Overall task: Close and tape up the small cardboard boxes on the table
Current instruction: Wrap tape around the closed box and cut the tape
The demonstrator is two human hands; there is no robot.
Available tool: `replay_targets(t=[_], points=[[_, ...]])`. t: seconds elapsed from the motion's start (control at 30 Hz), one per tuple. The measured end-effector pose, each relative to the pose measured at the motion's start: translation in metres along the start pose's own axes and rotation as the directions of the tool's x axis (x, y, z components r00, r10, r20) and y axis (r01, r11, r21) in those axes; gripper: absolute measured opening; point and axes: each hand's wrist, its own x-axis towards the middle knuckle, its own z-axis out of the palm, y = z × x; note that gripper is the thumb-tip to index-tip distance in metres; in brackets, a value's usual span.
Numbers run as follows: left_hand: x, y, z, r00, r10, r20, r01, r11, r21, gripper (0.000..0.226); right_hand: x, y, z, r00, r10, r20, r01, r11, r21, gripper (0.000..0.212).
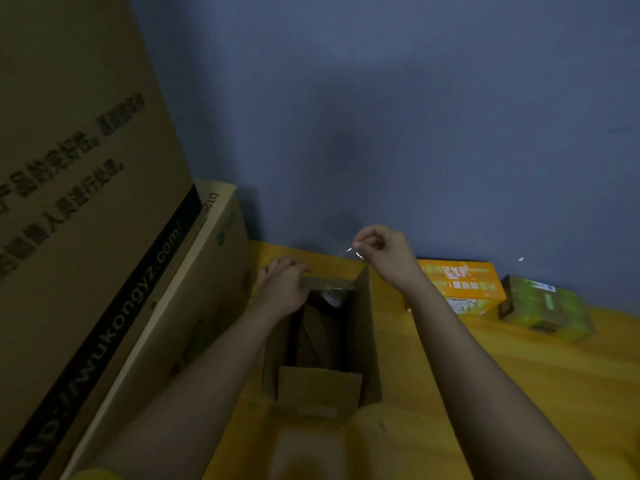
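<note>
Big carton (79,188): towers along the table's left edge, leaning over a lower carton (194,289) beside it.
Table (519,375): yellow top, running back to a blue wall (415,116).
Small cardboard box (363,341): stands open mid-table toward the back edge, right flap up, near flap folded out toward the person; dark inside, contents hard to make out.
Orange box (464,285): near the back edge, right of the open box.
Green packet (547,306): just right of the orange box, wrapped in shiny film.
Left hand (282,289): fingers curled over the box's far flap, gripping it.
Right hand (384,254): raised above the box's far right corner, thumb and forefinger pinching a strip of clear tape (355,252).
</note>
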Motion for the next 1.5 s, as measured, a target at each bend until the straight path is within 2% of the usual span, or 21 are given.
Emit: replay_targets(t=[0.1,0.2,0.33,0.4,0.63,0.77,0.93,0.97,1.03,1.1,1.2,1.3,1.5], points=[[0.013,-0.001,0.005,0.994,0.061,0.086,-0.070,0.992,0.109,0.051,0.004,0.005,0.002,0.995,0.043,0.088,-0.038,0.997,-0.063,0.013],[0.026,-0.002,0.008,0.982,0.081,0.168,-0.116,0.971,0.208,0.053,0.007,0.009,0.006,0.986,0.076,0.146,-0.063,0.994,-0.091,0.008],[0.034,-0.003,0.010,0.971,0.068,0.228,-0.119,0.969,0.218,0.047,0.013,0.012,0.009,0.966,0.126,0.224,-0.099,0.987,-0.127,0.003],[0.035,-0.005,0.011,0.970,0.071,0.235,-0.122,0.970,0.211,0.047,0.015,0.012,0.008,0.960,0.133,0.247,-0.099,0.984,-0.145,0.007],[0.025,-0.009,0.009,0.974,0.094,0.205,-0.122,0.984,0.130,0.053,0.012,0.004,0.008,0.956,0.139,0.258,-0.120,0.989,-0.087,0.014],[0.002,-0.011,0.007,0.986,0.149,0.074,-0.150,0.988,0.018,0.065,-0.004,-0.004,0.006,0.969,0.102,0.224,-0.107,0.994,0.008,0.008],[-0.040,-0.012,0.006,0.977,0.201,-0.076,-0.209,0.969,-0.128,0.043,-0.033,-0.011,0.005,0.979,0.036,0.201,-0.054,0.995,0.087,0.007],[-0.049,-0.012,0.004,0.977,0.204,-0.062,-0.213,0.954,-0.212,0.037,-0.039,-0.013,0.004,0.981,0.014,0.196,-0.033,0.995,0.097,0.006],[-0.065,-0.013,-0.001,0.978,0.201,0.056,-0.163,0.903,-0.397,0.029,-0.049,-0.016,0.001,0.980,-0.024,0.196,0.004,0.995,0.102,0.005],[-0.077,-0.013,-0.004,0.959,0.192,0.210,-0.072,0.879,-0.471,0.035,-0.058,-0.018,-0.001,0.974,-0.043,0.223,0.027,0.997,0.070,0.004],[-0.088,-0.011,-0.007,0.898,0.182,0.401,0.004,0.907,-0.421,0.044,-0.072,-0.016,0.003,0.962,-0.046,0.271,0.042,0.999,0.019,0.003],[-0.095,-0.008,-0.007,0.839,0.169,0.517,0.015,0.943,-0.333,0.048,-0.086,-0.010,0.009,0.959,-0.025,0.282,0.021,1.000,0.018,0.008],[-0.100,0.001,-0.004,0.785,0.225,0.577,-0.059,0.955,-0.292,0.056,-0.108,0.005,0.018,0.964,-0.006,0.264,0.021,0.998,-0.054,0.010]])
